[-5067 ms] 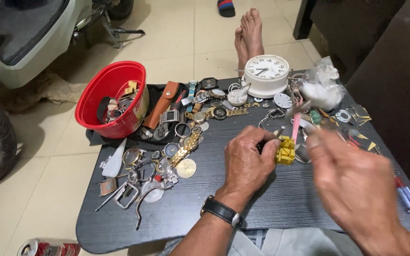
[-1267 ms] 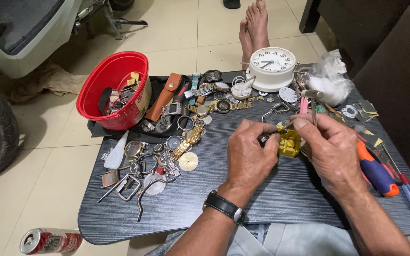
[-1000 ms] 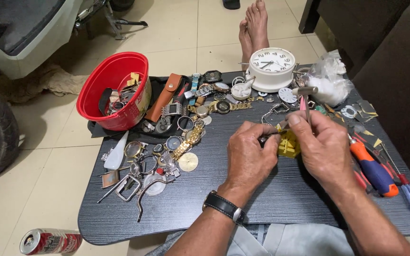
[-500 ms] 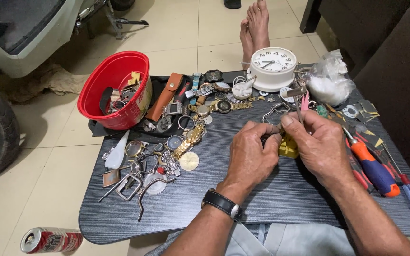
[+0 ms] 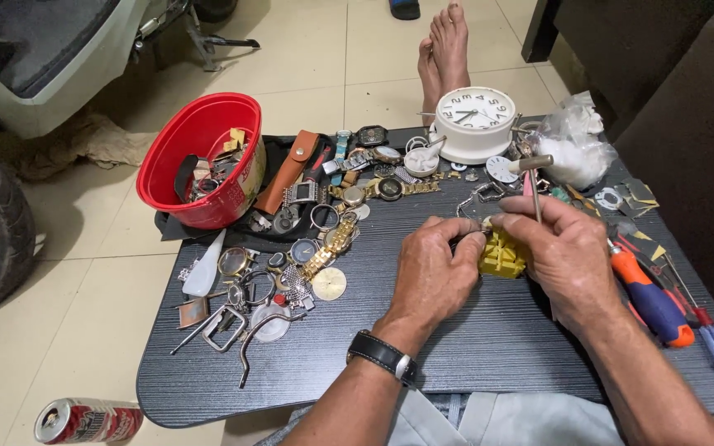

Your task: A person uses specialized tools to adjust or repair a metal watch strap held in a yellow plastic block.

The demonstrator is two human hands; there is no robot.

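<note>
Yellow plastic block sits mid-surface; left hand fingers clamp it, right hand fingers pinch a thin tool.

home watch-repair corner | tiled floor | watch parts | scooter

Yellow block between both hands
</note>
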